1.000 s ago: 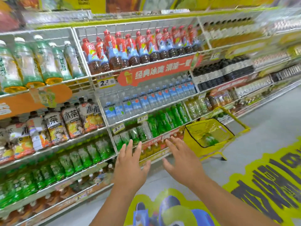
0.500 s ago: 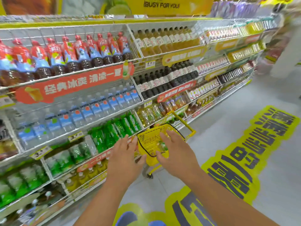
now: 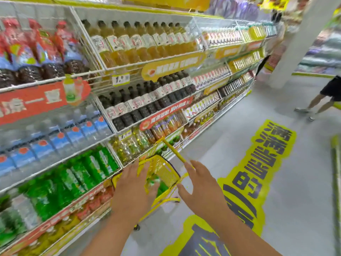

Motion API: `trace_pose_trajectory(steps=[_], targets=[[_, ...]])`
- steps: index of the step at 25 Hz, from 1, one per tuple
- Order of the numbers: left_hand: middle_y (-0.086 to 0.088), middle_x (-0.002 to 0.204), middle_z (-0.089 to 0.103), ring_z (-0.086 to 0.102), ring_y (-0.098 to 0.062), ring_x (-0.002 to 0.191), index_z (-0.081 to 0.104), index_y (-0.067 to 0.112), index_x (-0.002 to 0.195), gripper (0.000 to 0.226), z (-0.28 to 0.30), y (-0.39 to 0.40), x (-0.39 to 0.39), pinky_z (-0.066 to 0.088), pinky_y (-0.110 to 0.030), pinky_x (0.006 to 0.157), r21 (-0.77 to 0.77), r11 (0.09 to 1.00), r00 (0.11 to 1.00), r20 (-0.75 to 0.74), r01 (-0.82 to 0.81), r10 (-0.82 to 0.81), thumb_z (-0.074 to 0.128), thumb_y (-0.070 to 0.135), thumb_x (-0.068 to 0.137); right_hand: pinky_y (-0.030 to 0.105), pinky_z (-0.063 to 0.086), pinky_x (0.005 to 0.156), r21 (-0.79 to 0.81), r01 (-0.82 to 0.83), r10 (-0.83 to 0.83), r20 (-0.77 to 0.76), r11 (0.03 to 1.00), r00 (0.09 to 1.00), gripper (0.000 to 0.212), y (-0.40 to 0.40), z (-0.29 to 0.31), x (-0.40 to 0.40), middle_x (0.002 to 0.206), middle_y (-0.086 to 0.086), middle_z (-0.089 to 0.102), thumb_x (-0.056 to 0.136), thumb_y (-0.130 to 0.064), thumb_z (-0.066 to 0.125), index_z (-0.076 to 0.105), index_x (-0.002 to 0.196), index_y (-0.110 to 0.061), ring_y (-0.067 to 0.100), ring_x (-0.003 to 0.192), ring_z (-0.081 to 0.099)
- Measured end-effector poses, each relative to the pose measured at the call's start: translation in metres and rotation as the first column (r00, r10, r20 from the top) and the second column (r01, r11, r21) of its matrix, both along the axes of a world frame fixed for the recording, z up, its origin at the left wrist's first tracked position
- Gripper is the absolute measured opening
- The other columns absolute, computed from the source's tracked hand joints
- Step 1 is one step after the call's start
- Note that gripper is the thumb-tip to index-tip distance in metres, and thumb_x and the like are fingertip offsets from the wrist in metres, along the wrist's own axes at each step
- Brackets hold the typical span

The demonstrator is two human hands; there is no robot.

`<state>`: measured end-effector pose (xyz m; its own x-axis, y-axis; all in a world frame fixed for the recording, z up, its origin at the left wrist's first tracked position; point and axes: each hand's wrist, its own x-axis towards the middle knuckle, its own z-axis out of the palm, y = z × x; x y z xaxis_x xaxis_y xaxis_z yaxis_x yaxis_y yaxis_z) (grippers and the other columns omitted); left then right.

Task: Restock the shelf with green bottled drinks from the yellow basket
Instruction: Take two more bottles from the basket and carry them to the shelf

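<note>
A yellow wheeled basket stands on the floor against the shelf unit, its long handle tilted up to the right. Green bottles lie inside it, partly hidden. My left hand hovers over the basket's near rim with fingers spread, holding nothing. My right hand is just right of the basket, fingers straight, its fingertips near the handle's end. Rows of green bottled drinks fill a lower shelf to the left of the basket.
The tall shelf unit runs along the left, packed with dark, amber and clear bottles. A large yellow floor sticker lies on the grey aisle floor. A person's legs show at the far right by a white pillar.
The view has swung right along the aisle and closer to the basket. Both hands have come down over and beside the basket, still holding nothing.
</note>
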<state>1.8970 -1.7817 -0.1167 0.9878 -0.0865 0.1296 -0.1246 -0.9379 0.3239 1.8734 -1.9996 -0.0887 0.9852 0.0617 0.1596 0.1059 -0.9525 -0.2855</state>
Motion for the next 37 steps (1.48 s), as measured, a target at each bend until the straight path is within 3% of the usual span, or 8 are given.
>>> trace_pose_trajectory(steps=[4,9,11,15,18,24,29,37], targets=[[-0.008,0.165,0.028,0.028,-0.034,0.149,0.034,0.03,0.157,0.083,-0.006,-0.019,0.095,0.032,-0.049,0.119,0.04,0.996,0.997,-0.026,0.077,-0.076,0.026,0.073,0.086,0.041,0.055,0.098,-0.014,0.046,-0.046,-0.031,0.999,0.998,0.068,-0.017,-0.004,0.072,0.145,0.007,0.056,0.086,-0.057,0.05,0.054,0.143,-0.019,0.028,0.131,0.056],[-0.006,0.168,0.021,0.02,-0.031,0.152,0.03,0.031,0.159,0.079,0.006,-0.041,0.168,0.022,-0.046,0.124,0.0,0.997,0.997,-0.026,0.071,-0.071,0.04,0.068,0.089,0.04,0.053,0.099,-0.038,0.043,-0.044,-0.046,0.998,0.998,0.072,-0.037,0.0,0.15,0.149,0.006,0.054,0.086,-0.06,0.047,0.054,0.145,-0.02,0.027,0.135,0.055],[-0.004,0.169,0.016,0.017,-0.03,0.154,0.026,0.033,0.16,0.079,0.007,-0.048,0.193,0.02,-0.046,0.125,-0.013,0.998,0.998,-0.043,0.055,-0.055,0.042,0.068,0.09,0.039,0.043,0.11,-0.04,0.025,-0.027,-0.064,0.999,0.998,0.08,-0.046,0.005,0.187,0.159,0.003,0.042,0.086,-0.064,0.036,0.044,0.153,-0.022,0.024,0.146,0.041],[-0.003,0.17,0.014,0.015,-0.029,0.154,0.021,0.037,0.16,0.08,0.002,-0.059,0.248,0.02,-0.045,0.125,-0.016,0.997,0.997,-0.006,-0.072,0.072,0.039,0.07,0.09,0.041,0.033,0.119,-0.034,-0.115,0.111,-0.105,0.993,0.988,0.075,-0.064,-0.001,0.279,0.169,-0.003,0.018,0.096,-0.059,0.046,0.024,0.161,-0.03,0.021,0.155,0.018],[-0.002,0.17,0.009,0.012,-0.028,0.155,0.012,0.038,0.161,0.081,-0.002,-0.076,0.284,0.015,-0.042,0.125,0.008,0.98,0.98,-0.004,-0.197,0.197,0.045,0.066,0.093,0.042,0.033,0.118,0.026,-0.211,0.213,-0.072,0.977,0.974,0.076,-0.074,-0.016,0.346,0.168,0.002,0.023,0.095,-0.054,0.057,0.028,0.161,-0.028,0.024,0.155,0.02],[-0.012,0.166,0.023,0.024,-0.034,0.15,0.031,0.026,0.159,0.079,-0.026,-0.11,0.327,0.019,-0.042,0.123,0.057,0.883,0.884,-0.018,-0.465,0.467,0.053,0.061,0.091,0.048,0.039,0.117,0.027,-0.448,0.448,-0.109,0.894,0.887,0.079,-0.093,-0.063,0.435,0.161,0.012,0.038,0.087,-0.058,0.048,0.039,0.156,-0.02,0.031,0.151,0.032],[-0.013,0.164,0.029,0.033,-0.037,0.145,0.03,0.027,0.159,0.079,-0.076,-0.134,0.334,0.03,-0.044,0.118,0.046,0.818,0.816,-0.059,-0.574,0.576,0.056,0.058,0.091,0.046,0.035,0.118,0.027,-0.567,0.562,-0.182,0.823,0.807,0.078,-0.091,-0.123,0.463,0.168,0.008,0.023,0.094,-0.053,0.056,0.027,0.161,-0.026,0.029,0.155,0.021],[-0.009,0.168,0.018,0.02,-0.036,0.152,0.025,0.028,0.16,0.078,-0.239,-0.135,0.331,0.033,-0.052,0.118,-0.03,0.755,0.726,-0.302,-0.655,0.618,0.053,0.059,0.094,0.052,0.036,0.115,0.126,-0.527,0.538,-0.306,0.841,0.786,0.077,-0.064,-0.286,0.448,0.163,0.016,0.032,0.091,-0.049,0.055,0.036,0.158,-0.018,0.037,0.151,0.028]])
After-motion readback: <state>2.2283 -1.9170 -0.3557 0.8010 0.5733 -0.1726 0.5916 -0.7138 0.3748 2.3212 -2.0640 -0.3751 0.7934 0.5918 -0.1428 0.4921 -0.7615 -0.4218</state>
